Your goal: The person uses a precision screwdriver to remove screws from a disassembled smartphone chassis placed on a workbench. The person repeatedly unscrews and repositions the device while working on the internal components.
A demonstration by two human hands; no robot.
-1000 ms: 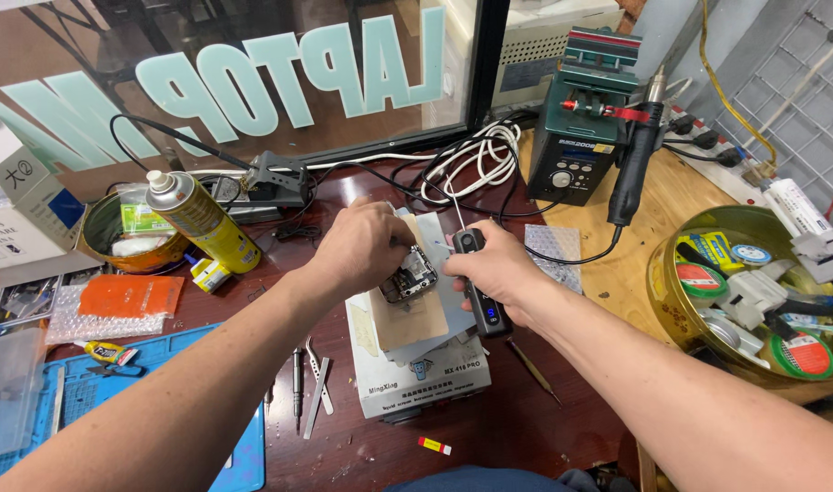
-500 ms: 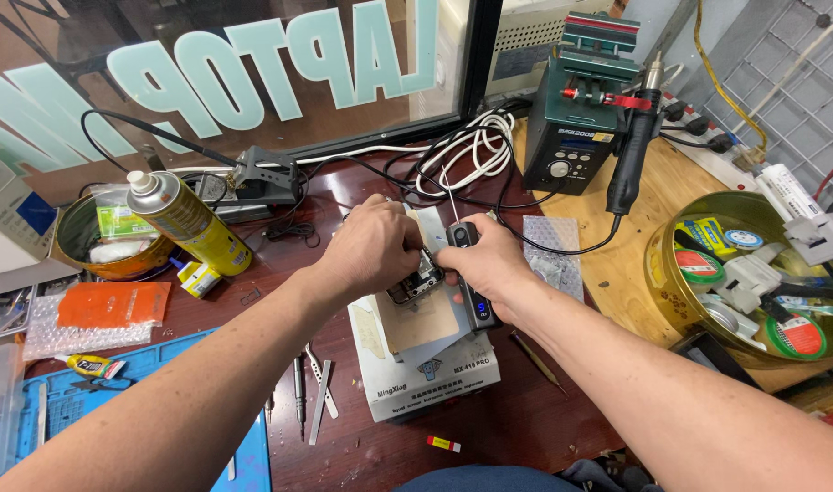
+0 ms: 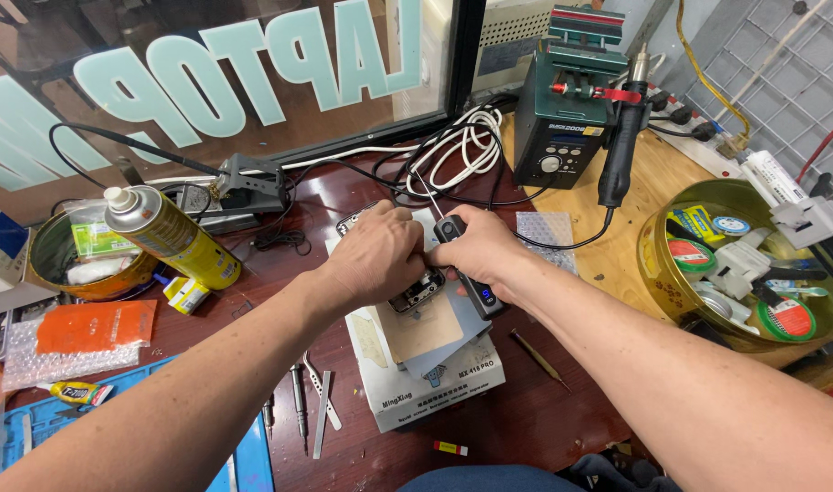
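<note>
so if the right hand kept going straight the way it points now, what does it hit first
The right hand points left across the box, so it would likely meet the left hand first; their fingers already look touching over the small metal part. Depth is hard to judge.

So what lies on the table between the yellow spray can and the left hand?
In the head view, a dark coiled cable lies on the red-brown table between the yellow spray can and the left hand; the rest of that stretch is bare.

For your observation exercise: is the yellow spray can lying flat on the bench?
No, the yellow spray can stands on its base, leaning, beside the round tin.
</note>
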